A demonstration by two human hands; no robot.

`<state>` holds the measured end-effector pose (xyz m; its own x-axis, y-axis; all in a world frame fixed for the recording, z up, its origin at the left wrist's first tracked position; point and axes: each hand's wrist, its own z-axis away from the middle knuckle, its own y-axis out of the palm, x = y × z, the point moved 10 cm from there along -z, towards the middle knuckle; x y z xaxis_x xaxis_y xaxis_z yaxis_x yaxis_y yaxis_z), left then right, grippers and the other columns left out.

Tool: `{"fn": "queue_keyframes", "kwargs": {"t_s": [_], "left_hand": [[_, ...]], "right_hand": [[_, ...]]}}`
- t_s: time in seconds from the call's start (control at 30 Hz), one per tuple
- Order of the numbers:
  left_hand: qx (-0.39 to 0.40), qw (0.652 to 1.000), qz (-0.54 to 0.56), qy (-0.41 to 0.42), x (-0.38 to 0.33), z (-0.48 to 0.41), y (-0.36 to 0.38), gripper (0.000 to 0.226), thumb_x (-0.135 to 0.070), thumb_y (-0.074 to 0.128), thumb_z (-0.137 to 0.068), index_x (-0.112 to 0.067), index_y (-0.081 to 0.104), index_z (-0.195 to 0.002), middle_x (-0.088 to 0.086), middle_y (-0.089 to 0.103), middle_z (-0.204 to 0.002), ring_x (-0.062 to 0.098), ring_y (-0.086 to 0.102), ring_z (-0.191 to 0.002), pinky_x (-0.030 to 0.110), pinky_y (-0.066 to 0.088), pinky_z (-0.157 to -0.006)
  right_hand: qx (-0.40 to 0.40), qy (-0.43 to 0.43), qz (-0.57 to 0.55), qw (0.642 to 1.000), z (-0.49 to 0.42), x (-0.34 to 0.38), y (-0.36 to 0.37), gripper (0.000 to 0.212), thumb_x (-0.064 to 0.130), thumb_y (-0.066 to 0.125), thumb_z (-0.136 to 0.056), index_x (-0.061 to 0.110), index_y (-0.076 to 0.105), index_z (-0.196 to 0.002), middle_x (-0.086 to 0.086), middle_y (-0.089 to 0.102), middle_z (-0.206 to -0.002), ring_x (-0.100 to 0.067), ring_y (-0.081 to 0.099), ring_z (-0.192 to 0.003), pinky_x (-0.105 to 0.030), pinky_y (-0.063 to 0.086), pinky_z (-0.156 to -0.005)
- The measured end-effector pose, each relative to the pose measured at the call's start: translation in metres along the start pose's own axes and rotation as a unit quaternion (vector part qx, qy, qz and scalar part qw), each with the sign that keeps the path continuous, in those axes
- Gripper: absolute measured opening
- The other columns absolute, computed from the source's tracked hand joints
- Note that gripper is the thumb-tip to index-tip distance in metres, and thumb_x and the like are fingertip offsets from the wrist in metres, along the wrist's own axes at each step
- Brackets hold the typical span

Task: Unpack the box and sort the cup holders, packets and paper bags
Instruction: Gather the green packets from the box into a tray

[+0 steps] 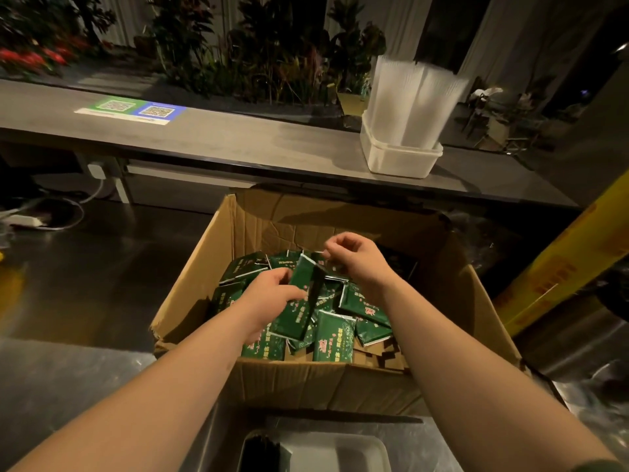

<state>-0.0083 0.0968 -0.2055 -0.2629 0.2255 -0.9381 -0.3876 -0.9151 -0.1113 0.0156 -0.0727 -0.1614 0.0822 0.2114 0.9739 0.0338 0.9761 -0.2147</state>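
Box (306, 379): matt corrugated cardboard, creased and torn. Packets (335, 338): glossy printed film. Tub (398, 161): matt white plastic; worktop (68, 386): smooth metal with a dull sheen.

The box (306, 379) sits mid-scene with packets (335, 338) piled in it. A tray (354, 454) lies nearer. Behind the box runs a counter (255, 141), with a tub (398, 161) on its right and cards (131, 110) on its left.

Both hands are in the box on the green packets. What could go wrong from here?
1. The left hand grips several held packets that sit unevenly, so one may slip back into the box.
2. The right hand seems only to pinch a top edge, which would be a weak hold for lifting.
3. The loose packets lie jumbled and overlapping, so sorting could miss some.
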Motion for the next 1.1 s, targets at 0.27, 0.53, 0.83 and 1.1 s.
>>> {"fn": "queue_keyframes", "kwargs": {"t_s": [0.27,0.53,0.83,1.1], "left_hand": [[0.044,0.958,0.271,-0.08,0.006,0.01,0.003,0.042,-0.012,0.029,-0.102,0.001,0.062,-0.124,0.023,0.072,-0.12,0.037,0.069,-0.116,0.058,0.05,-0.102],[0.019,0.96,0.268,-0.085,0.015,0.004,-0.005,0.039,-0.012,0.05,-0.099,-0.003,0.049,-0.137,0.028,0.06,-0.134,0.033,0.072,-0.109,0.053,0.058,-0.09],[0.137,0.947,0.261,-0.128,0.005,0.022,0.027,0.049,-0.048,0.057,-0.095,-0.011,0.076,-0.121,0.022,0.07,-0.126,0.041,0.066,-0.117,0.058,0.048,-0.106],[0.13,0.931,0.327,-0.094,-0.012,0.028,0.026,0.056,0.002,0.045,-0.082,0.0,0.05,-0.138,0.03,0.063,-0.133,0.042,0.064,-0.117,0.064,0.048,-0.103]], "right_hand": [[0.17,0.112,0.509,0.836,0.017,-0.099,0.012,0.054,0.029,0.086,-0.081,0.019,0.063,-0.129,-0.003,0.062,-0.128,-0.024,0.059,-0.118,-0.038,0.052,-0.1],[0.171,0.136,0.255,0.942,0.011,-0.092,0.012,0.012,0.013,0.073,-0.092,0.015,0.063,-0.098,-0.007,0.069,-0.11,-0.021,0.069,-0.1,-0.036,0.059,-0.088],[0.135,0.047,-0.158,0.977,0.011,-0.021,0.022,0.02,-0.001,0.076,-0.081,0.012,0.06,-0.083,-0.009,0.068,-0.085,-0.024,0.067,-0.081,-0.032,0.056,-0.072],[-0.128,0.021,0.118,0.985,-0.006,-0.019,-0.054,0.013,0.026,0.063,-0.101,0.017,0.07,-0.105,-0.003,0.072,-0.106,-0.021,0.067,-0.095,-0.035,0.056,-0.081]]}}
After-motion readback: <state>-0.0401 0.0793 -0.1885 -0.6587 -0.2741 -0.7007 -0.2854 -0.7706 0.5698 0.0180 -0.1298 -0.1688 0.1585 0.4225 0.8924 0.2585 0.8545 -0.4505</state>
